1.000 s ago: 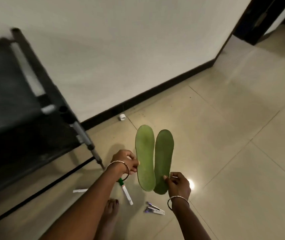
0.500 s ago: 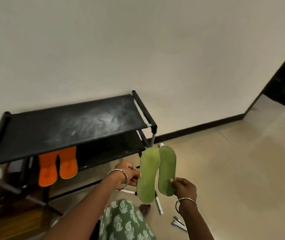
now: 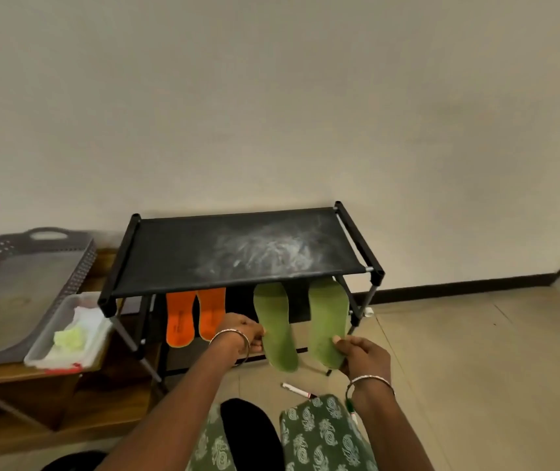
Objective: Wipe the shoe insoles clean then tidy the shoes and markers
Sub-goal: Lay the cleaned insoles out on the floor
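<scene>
Two green insoles are held out toward the black shoe rack (image 3: 237, 253), toes under its top shelf. My left hand (image 3: 239, 336) pinches the heel side of the left green insole (image 3: 276, 328). My right hand (image 3: 361, 355) pinches the heel of the right green insole (image 3: 327, 317). A pair of orange insoles (image 3: 195, 314) lies on the rack's lower shelf, left of the green ones. A white marker (image 3: 297, 390) lies on the floor below the insoles, and a green-capped marker (image 3: 351, 407) shows beside my right wrist.
The rack's top shelf carries a dusty white smear. Left of it, a wooden stand (image 3: 33, 396) holds a brown perforated tray (image 3: 16, 287) and a white tub (image 3: 67, 331) with cloths inside. Tiled floor (image 3: 475, 368) spreads to the right. My patterned green clothing fills the bottom.
My view swung from the floor to face the rack. Both hands carried the green insoles forward and apart, with their toes now under the top shelf.
</scene>
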Tool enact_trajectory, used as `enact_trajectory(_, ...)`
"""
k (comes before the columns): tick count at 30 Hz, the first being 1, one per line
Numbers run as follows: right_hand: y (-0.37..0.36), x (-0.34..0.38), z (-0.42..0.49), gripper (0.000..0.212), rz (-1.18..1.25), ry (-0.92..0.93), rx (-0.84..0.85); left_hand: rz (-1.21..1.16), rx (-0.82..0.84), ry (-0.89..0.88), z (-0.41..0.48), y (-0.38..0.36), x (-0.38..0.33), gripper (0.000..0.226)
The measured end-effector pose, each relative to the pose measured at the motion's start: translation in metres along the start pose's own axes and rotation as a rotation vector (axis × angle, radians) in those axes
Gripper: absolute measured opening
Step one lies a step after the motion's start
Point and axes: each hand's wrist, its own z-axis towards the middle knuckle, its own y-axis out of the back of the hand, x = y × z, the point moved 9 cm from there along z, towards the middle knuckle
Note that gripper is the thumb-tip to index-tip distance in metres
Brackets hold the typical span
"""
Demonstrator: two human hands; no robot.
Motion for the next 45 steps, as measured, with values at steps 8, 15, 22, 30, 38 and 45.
enact_trajectory(8,-0.092,-0.003,0.056,0.016,-0.193,0.069,0.032,-0.094,-0.124,-0.042,0.072,0.028,0.004,0.021)
enact_trajectory(15,-0.120,-0.024,0.111,0.012,-0.349,0.048,0.004,-0.001,-0.192,-0.042,0.189,0.041,0.044,0.017)
enact_trajectory(22,-0.142,-0.035,0.126,0.013,-0.557,0.097,0.023,0.224,-0.305,-0.054,0.246,0.051,0.079,0.059)
enact_trajectory(30,-0.126,-0.022,0.092,0.018,-0.716,0.164,0.066,0.484,-0.410,-0.213,0.075,0.047,0.008,0.016)
enact_trajectory(38,-0.100,-0.003,0.021,0.017,-0.785,0.197,0.145,0.448,-0.397,-0.282,0.001,0.041,-0.013,0.012)
enact_trajectory(45,-0.100,-0.047,0.016,0.021,-0.852,0.004,0.228,0.479,-0.314,-0.202,-0.003,0.020,0.011,0.019)
